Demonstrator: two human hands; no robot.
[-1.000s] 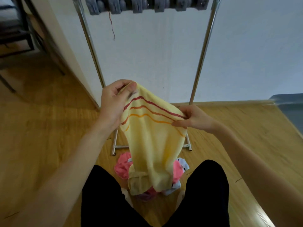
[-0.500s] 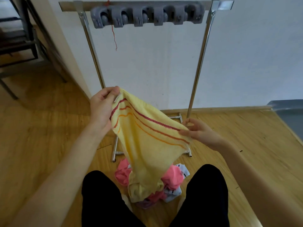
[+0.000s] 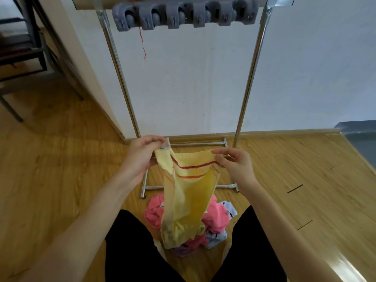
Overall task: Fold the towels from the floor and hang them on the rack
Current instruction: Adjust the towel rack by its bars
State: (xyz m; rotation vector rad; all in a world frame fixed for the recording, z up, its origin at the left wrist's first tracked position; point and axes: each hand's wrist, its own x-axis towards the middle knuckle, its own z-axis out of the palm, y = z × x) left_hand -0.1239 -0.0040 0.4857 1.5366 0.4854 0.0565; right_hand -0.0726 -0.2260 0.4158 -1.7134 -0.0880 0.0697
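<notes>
Wooden floorboards (image 3: 61, 169) run up to a white wall (image 3: 183, 88), and against that wall stands a metal rack (image 3: 247, 88) with two slanting chrome poles, a top bar and a low base frame on the floor. Along the top bar sits a row of grey clips (image 3: 183, 16), and a red thread (image 3: 142, 43) dangles from them. In front of the rack's base, the person holds a yellow towel (image 3: 189, 198) with red and orange stripes near its top edge. Left of the rack's left foot, the left hand (image 3: 142, 157) pinches one top corner of the towel between thumb and curled fingers. Near the rack's right foot, the right hand (image 3: 236, 165) pinches the opposite top corner, its fingers bent around the edge. The towel hangs slack between them, and its lower end reaches a heap of pink, white and purple towels (image 3: 215, 220) lying on the floor just in front of the rack's base, between the person's black-clad legs (image 3: 132, 251). A dark metal frame (image 3: 24, 47) stands far left of the rack.
</notes>
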